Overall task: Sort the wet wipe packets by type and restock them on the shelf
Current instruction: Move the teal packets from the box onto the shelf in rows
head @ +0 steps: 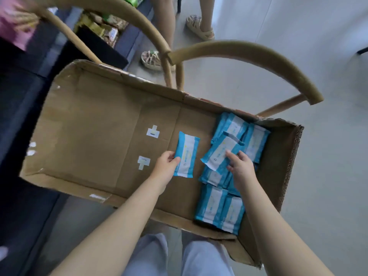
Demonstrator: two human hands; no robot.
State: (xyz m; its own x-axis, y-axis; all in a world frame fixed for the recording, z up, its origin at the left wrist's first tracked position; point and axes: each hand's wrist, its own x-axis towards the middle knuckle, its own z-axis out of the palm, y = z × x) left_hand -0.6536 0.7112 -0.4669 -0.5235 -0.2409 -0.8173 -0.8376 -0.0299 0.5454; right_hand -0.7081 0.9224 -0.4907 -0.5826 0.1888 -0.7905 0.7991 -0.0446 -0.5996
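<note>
Blue-and-white loose packet [186, 154] sits pinched in the left grip [166, 166]; right grip [240, 168] holds a tilted packet [217, 154] on the pile [219, 208]; compare both labels, then keep matching types together.

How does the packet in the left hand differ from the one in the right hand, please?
The left-hand packet is alone over the bare floor of the cardboard box; the right-hand packet lies atop the pile of packets. The left-hand packet points almost straight up the picture; the right-hand packet slants. Both are blue with a white band.
</note>
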